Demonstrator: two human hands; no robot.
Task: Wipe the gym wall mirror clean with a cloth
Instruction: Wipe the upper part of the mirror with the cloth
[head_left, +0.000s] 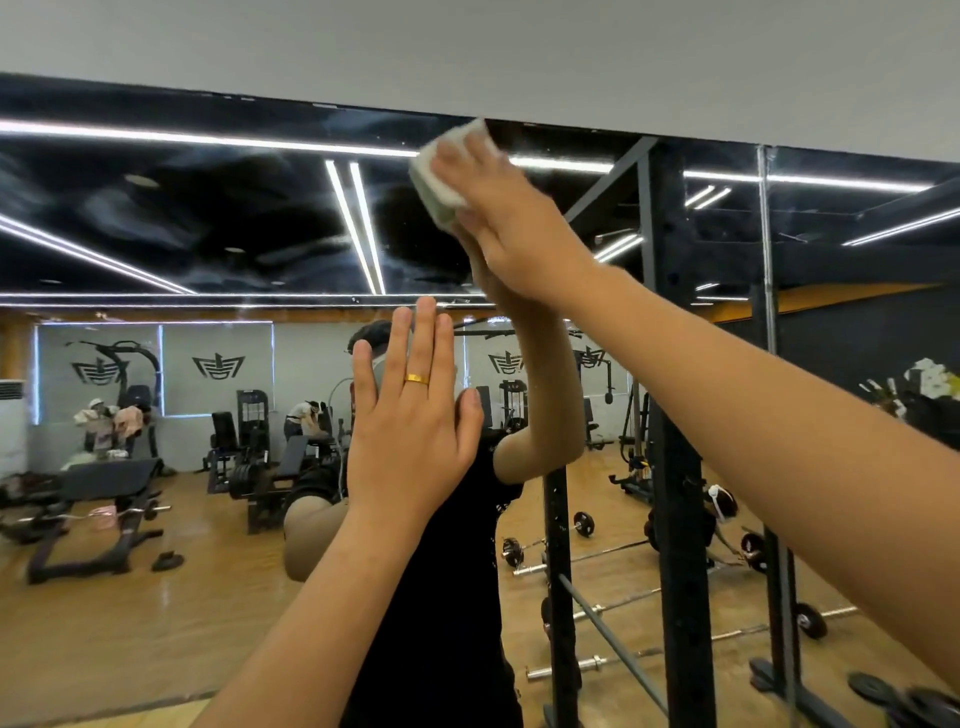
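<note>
A large wall mirror (208, 234) fills the view and reflects the gym behind me. High up near its top edge, my right hand (498, 218) presses a folded white cloth (441, 171) flat against the glass with straight fingers. My left hand (410, 415), wearing a gold ring, rests flat and open on the mirror lower down, at centre. My own reflection, in a black top, is mostly hidden behind my arms.
A grey wall (467, 47) runs above the mirror's top edge. A vertical seam (763, 260) divides the mirror panels on the right. Reflected: a black rack upright (670, 415), barbells on the wooden floor, benches and machines, people at the far left.
</note>
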